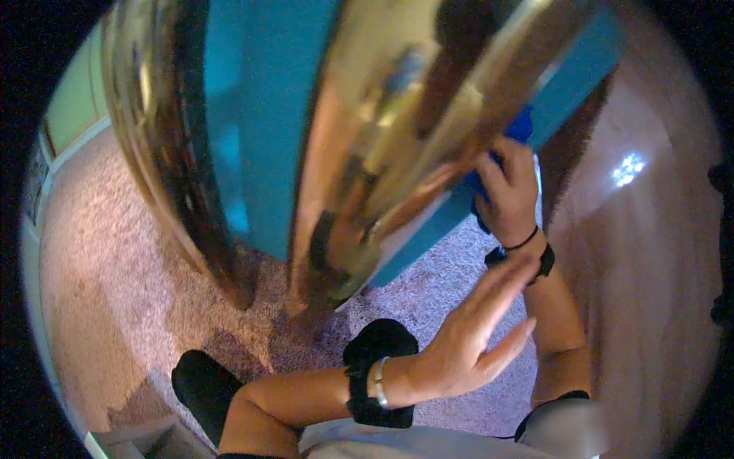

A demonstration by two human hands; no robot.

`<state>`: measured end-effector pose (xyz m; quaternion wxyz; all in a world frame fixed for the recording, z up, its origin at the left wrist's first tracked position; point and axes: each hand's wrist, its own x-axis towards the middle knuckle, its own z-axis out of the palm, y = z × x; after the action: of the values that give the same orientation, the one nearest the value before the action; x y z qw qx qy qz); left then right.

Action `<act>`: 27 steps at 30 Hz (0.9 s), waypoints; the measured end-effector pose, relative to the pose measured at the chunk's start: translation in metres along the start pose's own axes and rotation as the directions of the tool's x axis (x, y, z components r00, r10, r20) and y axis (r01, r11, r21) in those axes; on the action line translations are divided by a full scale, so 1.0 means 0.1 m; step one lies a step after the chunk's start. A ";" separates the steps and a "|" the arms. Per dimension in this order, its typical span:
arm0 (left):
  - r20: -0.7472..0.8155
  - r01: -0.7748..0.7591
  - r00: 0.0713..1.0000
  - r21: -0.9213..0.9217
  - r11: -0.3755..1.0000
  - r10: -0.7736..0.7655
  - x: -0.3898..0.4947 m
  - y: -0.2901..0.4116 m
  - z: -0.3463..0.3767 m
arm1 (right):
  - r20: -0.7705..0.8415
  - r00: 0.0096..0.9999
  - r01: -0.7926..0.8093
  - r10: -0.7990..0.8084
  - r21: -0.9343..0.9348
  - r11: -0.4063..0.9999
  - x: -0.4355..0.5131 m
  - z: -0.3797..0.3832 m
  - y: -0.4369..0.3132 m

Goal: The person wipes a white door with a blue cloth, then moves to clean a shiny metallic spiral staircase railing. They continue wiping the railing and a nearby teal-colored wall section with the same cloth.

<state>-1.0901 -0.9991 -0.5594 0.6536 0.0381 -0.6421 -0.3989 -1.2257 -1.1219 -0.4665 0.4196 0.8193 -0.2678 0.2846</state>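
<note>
A large, shiny gold-coloured metal object (355, 172) with mirror-like curved faces and teal bands (264, 126) fills the upper middle; its exact kind cannot be told. My right hand (510, 183) has its fingers closed on a blue cloth (520, 125), pressed at the object's right side beside a slanting teal strip (427, 238). Part of the cloth is hidden beneath the fingers. Below it, my left hand (464, 350) is held in the air with fingers extended and thumb apart, holding nothing. Its fingertips overlap my right wrist in the view. Both wrists wear black bands.
Light carpet (114, 246) lies beneath. My feet in black footwear (203, 384) are near the bottom. A glossy brown surface (636, 258) with bright light spots runs along the right. A pale green wall panel (74, 103) stands at left, and a grey open-topped container (155, 442) at lower left.
</note>
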 end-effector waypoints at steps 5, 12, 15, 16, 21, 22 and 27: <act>0.148 0.077 0.987 -0.065 0.995 -0.067 -0.20 0.30 -0.82 | 0.064 0.998 0.003 -0.016 0.198 0.980 -0.34 0.90 -0.46; -0.345 0.247 0.934 0.431 0.868 -0.094 -0.54 0.39 -2.03 | 0.078 0.991 0.064 -0.105 0.411 0.910 -0.45 1.59 -0.93; -0.498 0.382 0.848 0.339 0.860 -0.181 -0.47 0.04 -2.47 | 0.039 0.986 0.124 -0.161 0.467 0.876 -0.24 1.68 -1.01; -0.424 0.279 0.905 0.531 0.800 -0.034 -0.40 -0.10 -2.64 | 0.014 0.984 0.150 -0.179 0.480 0.865 -0.15 1.71 -1.03; -0.056 -0.007 0.993 0.850 0.526 0.104 -0.09 -0.71 -3.04 | -0.120 0.986 0.153 -0.116 0.376 0.914 0.31 2.18 -1.22; -0.042 -0.009 0.995 0.865 0.502 0.091 -0.07 -0.81 -3.03 | -0.067 0.988 0.153 -0.139 0.344 0.926 0.36 2.27 -1.21; -0.039 -0.025 0.991 0.885 0.465 0.127 -0.01 -1.13 -2.94 | -0.008 0.974 0.210 -0.228 0.423 0.882 0.28 2.32 -1.10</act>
<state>-0.8877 -1.2106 -0.6746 0.5883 0.3608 -0.7234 0.0211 -1.0757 -1.2668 -0.6191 0.2569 0.9212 -0.1147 0.2690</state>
